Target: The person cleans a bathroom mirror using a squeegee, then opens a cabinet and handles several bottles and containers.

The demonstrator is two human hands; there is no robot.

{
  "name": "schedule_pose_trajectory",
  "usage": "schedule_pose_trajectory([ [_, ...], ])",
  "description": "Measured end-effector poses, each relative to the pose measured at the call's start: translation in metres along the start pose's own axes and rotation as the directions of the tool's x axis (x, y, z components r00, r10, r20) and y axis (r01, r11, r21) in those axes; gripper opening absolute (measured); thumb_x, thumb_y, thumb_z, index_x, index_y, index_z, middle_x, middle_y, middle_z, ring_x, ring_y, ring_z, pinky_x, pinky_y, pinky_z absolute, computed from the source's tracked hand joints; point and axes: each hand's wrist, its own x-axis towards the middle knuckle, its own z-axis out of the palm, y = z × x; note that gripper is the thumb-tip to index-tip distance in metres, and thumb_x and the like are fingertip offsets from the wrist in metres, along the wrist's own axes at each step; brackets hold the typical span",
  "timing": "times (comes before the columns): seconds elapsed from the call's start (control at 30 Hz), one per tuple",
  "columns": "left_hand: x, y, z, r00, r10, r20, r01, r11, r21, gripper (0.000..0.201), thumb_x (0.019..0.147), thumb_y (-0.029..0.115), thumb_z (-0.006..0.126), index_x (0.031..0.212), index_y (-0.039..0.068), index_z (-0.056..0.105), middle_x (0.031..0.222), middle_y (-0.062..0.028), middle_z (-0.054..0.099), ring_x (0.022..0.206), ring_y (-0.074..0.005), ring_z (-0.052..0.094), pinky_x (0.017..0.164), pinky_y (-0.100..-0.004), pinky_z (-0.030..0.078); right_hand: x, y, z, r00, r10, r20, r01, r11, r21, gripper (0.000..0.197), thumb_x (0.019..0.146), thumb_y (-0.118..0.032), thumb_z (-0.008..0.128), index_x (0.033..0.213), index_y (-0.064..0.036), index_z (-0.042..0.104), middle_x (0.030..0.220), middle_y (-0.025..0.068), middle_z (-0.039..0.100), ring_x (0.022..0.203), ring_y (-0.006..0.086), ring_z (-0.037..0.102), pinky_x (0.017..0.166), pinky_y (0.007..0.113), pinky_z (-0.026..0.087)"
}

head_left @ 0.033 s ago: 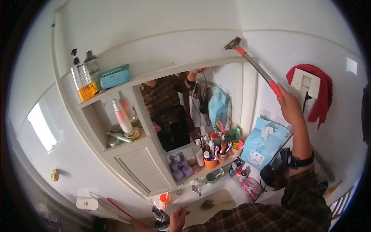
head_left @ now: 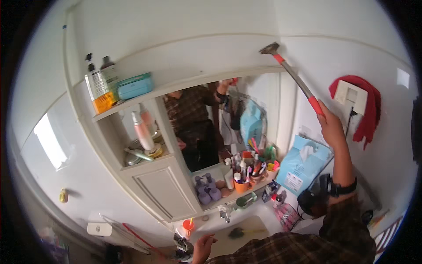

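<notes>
Hands, two, in my view. Right hand (head_left: 332, 125), one: right of the frame, fingers wrapped round the lower red grip of one scraper (head_left: 298, 81). Left hand (head_left: 203, 247), one: bottom centre, beside the basin, fingers bent — I see nothing in it, and cannot tell how far they close.

Scraper, in detail: upper right of the frame, slanting up and leftward; one metal head, one grey shaft, two red sections. The head stands above the mirror's top edge; whether it touches the wall, I cannot tell.

Dark wristband (head_left: 343, 188), one, on the right wrist.

Upper left, top shelf: one pump bottle (head_left: 100, 94) with orange liquid, one dark-capped bottle (head_left: 109, 72), one blue box (head_left: 135, 87).

Left of centre, open compartment: one pink bottle (head_left: 143, 134), one round yellow tin (head_left: 155, 151).

Centre: one mirror (head_left: 197, 147), doubling things on the ledge below it; hence I leave the lilac bottles (head_left: 214, 193) uncounted.

Right: one red cloth (head_left: 370, 116) around one white plate (head_left: 351, 97); lower, one blue tissue pack (head_left: 302, 169), its reflection being no second pack.

Lower centre: one faucet (head_left: 224, 215), one basin (head_left: 220, 249), one dark-headed brush (head_left: 237, 232) within, one orange cup (head_left: 188, 226) — one yellow stick inside it.
</notes>
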Motion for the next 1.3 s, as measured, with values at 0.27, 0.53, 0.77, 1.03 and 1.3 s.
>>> schedule_pose_trajectory([
  [0.27, 0.023, 0.065, -0.030, 0.966, 0.213, -0.148, -0.205, 0.976, 0.068, 0.022, 0.083, 0.013, 0.050, 0.102, 0.005, 0.058, 0.081, -0.0092, 0.064, 0.077, -0.0144, 0.060, 0.068, -0.0260, 0.046, -0.060, -0.073, 0.018, 0.836, 0.239, 0.494, -0.549, 0.334, 0.766, 0.049, 0.083, -0.009, 0.045, 0.130, -0.0090, 0.031, 0.064, -0.0002, 0.044, 0.043, 0.0042, 0.039, 0.037, 0.018, 0.033],
  [0.53, 0.043, 0.211, -0.116, 0.594, 0.707, -0.383, -0.410, 0.676, 0.612, 0.020, 0.076, 0.006, 0.056, 0.096, 0.004, 0.057, 0.087, -0.0096, 0.061, 0.075, -0.0221, 0.058, 0.064, -0.0295, 0.045, -0.079, -0.095, 0.030, 0.809, -0.036, 0.587, -0.588, -0.024, 0.809, 0.050, 0.084, -0.013, 0.046, 0.130, -0.0033, 0.028, 0.065, 0.0022, 0.046, 0.043, 0.0040, 0.039, 0.036, 0.016, 0.032],
  [0.77, 0.086, 0.339, -0.172, 0.309, 0.932, -0.191, -0.325, 0.292, 0.899, 0.030, 0.075, 0.008, 0.056, 0.105, 0.007, 0.053, 0.095, -0.0118, 0.056, 0.090, -0.0293, 0.054, 0.076, -0.0376, 0.043, -0.095, -0.096, 0.017, 0.781, -0.023, 0.624, -0.624, 0.019, 0.781, 0.053, 0.079, -0.009, 0.045, 0.129, -0.0022, 0.030, 0.064, 0.0030, 0.046, 0.042, 0.0051, 0.039, 0.037, 0.017, 0.032],
  [1.03, 0.165, 0.389, -0.190, 0.475, 0.742, -0.473, 0.085, 0.496, 0.864, 0.059, 0.072, 0.040, 0.060, 0.122, 0.015, 0.042, 0.120, -0.0141, 0.041, 0.102, -0.0342, 0.048, 0.085, -0.0410, 0.040, -0.130, -0.069, 0.011, 0.725, 0.021, 0.689, -0.686, 0.116, 0.718, 0.053, 0.077, -0.003, 0.046, 0.128, -0.0017, 0.033, 0.064, 0.0030, 0.048, 0.046, 0.0083, 0.042, 0.041, 0.022, 0.038],
  [1.3, 0.197, 0.409, -0.168, 0.505, 0.744, -0.438, 0.343, 0.292, 0.893, 0.062, 0.074, 0.051, 0.055, 0.124, 0.018, 0.041, 0.124, -0.0125, 0.040, 0.114, -0.0338, 0.039, 0.092, -0.0465, 0.033, -0.147, -0.051, 0.010, 0.698, -0.014, 0.716, -0.705, 0.168, 0.689, 0.054, 0.076, -0.001, 0.043, 0.128, -0.0017, 0.032, 0.067, 0.0047, 0.049, 0.052, 0.0087, 0.044, 0.045, 0.023, 0.040],
])
